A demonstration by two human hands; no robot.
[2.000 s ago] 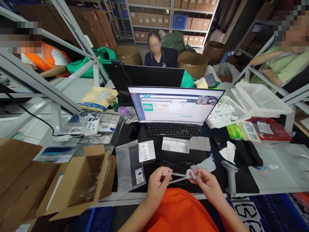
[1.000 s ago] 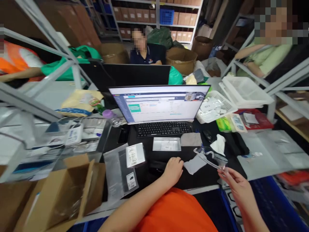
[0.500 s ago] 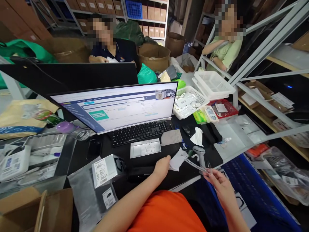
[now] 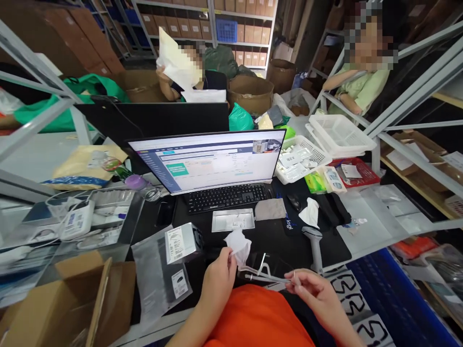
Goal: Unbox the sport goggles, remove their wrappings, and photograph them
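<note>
My right hand pinches the temple of a pair of clear-framed glasses just above my orange lap. My left hand is closed on a crumpled white wipe and holds it against the left end of the glasses. Both hands hover over the front edge of the black desk mat. A small open silver box lies in front of the keyboard, with a grey cloth beside it.
A monitor stands behind the keyboard. A grey handheld scanner rests right of my hands. A labelled small box and clear bags lie left, beside open cardboard boxes. White baskets sit at the right. Two other people work behind the desk.
My right hand brought the glasses back from the right to in front of me. My left hand picked the white wipe up off the mat and put it to the glasses.
</note>
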